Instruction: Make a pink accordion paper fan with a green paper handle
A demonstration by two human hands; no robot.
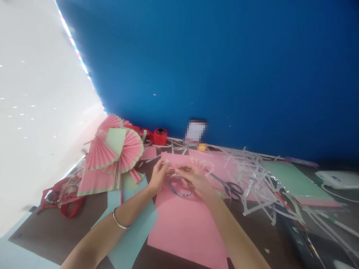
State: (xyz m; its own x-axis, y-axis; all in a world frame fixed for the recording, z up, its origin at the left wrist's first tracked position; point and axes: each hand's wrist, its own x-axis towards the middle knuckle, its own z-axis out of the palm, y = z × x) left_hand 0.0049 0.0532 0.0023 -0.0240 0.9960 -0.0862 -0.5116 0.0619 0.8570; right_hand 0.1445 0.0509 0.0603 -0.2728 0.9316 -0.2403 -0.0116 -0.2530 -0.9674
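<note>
My left hand (159, 175) is closed, thumb and fingers pinching the left end of a pink paper strip (174, 158) with folds in it. Close by, my right hand (193, 179) grips the same paper with its fingertips; pleats show just beyond its knuckles. Below both hands a ring-shaped roll of tape (181, 194) rests on a large pink sheet (187, 231). The fingertips partly hide the paper between them. A pair of dark-handled scissors (234, 189) lies right of my right hand.
Finished pink-and-green paper fans (130, 149) are heaped at the left. A red tape roll (160, 137) and a phone (195, 131) stand by the blue wall. White paper strips (260, 186) litter the right side, near a green sheet pack (297, 181). Light blue paper (137, 228) lies under my left forearm.
</note>
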